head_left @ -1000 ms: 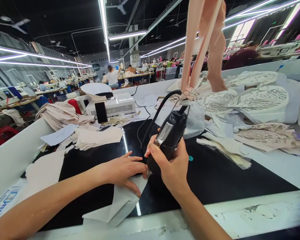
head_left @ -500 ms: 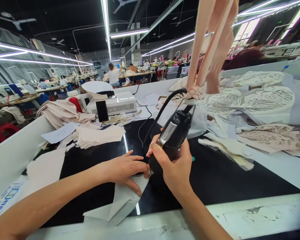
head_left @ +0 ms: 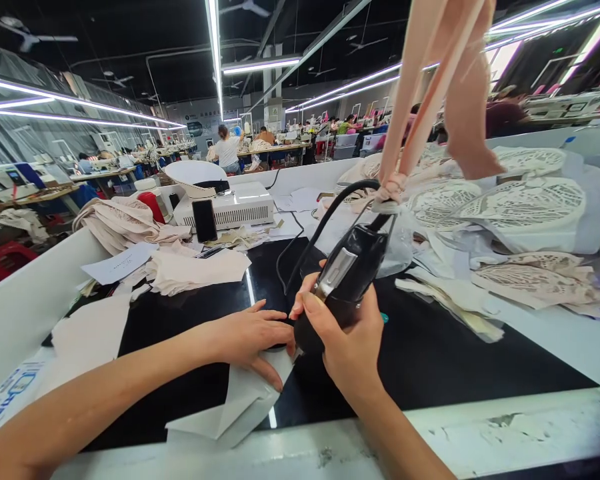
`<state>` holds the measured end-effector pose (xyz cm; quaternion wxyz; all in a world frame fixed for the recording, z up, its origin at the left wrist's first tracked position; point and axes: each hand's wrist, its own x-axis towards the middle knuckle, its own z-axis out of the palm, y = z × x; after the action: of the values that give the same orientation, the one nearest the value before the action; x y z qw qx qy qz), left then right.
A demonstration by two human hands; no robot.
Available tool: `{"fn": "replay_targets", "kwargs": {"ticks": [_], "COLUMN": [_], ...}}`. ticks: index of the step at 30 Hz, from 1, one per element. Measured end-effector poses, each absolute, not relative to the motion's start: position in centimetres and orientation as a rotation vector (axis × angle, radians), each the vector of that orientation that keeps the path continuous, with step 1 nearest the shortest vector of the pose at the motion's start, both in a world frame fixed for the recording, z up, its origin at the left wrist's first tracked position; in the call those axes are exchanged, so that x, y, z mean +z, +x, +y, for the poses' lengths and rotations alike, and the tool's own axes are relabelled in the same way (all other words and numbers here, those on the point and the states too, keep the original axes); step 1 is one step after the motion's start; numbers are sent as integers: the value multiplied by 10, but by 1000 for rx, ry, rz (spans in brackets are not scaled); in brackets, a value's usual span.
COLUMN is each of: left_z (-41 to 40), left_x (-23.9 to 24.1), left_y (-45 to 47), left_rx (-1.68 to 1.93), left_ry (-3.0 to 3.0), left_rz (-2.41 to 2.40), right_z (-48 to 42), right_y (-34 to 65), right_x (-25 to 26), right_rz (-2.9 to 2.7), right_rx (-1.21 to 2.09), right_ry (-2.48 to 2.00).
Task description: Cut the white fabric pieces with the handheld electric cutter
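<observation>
The right hand (head_left: 347, 347) is closed around a black electric cutter (head_left: 347, 277), fingers wrapped over its body and the thumb lying along its silver panel; the tool is tilted, its lower end down at the desk (head_left: 430, 353) and its upper end hung from pale straps (head_left: 415, 100) that rise out of the top of the view, with a black cord (head_left: 315, 230) looping away behind it. The left hand (head_left: 247, 337) lies flat and open, fingers spread, pressing on a pale cut piece (head_left: 240, 407) that rests on the black surface near the front edge; its fingertips come right up beside the tool's lower end. The cutting end itself is hidden between the two hands, so whether it touches the piece cannot be told. By the look of it, the step in hand is trimming or cutting this piece along an edge, with one hand pinning and the other guiding. The next move would call for the piece to be held taut and still, fingertips kept clear of the tool's tip, and the cutter steered slowly so the cord and straps do not drag it off line. Farther back on the desk lie folded beige fabric (head_left: 195, 270), a white machine (head_left: 223, 207) and lace pieces (head_left: 525, 207) stacked well apart to the right.
</observation>
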<state>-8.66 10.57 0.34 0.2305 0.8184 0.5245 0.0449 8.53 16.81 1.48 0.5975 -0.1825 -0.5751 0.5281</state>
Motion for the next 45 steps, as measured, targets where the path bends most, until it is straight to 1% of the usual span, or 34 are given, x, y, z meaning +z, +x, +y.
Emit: {"fn": "replay_targets", "kwargs": {"ticks": [7,13,20,29,32,38,45], "left_z": [107,107,110,110,110,112,113], "left_x": [5,3,-2,-7,-7,-5,-14], "left_y": [-84,-86,-90,-96,-97,-94,-93], "left_rx": [61,96,88,163,214,180,308], "left_ry": [2287,2307,2313,2325,2306,2314,2294], "left_rz": [1461,1427,1420,1381,1371,1362,1276], "right_z": [165,159,153,152,149,146,148], "right_y": [88,90,90,88,88,88,91], "right_x": [14,15,11,10,10,4,-2], "right_rz": [-1402,-1331,-1352,-1409,-1367,-1371,-1388], "right_rx": [1201,1279,1297,1249,1276,1318,1368], "right_ry": [-443,-397,-380,-384,-384,-350,-352]}}
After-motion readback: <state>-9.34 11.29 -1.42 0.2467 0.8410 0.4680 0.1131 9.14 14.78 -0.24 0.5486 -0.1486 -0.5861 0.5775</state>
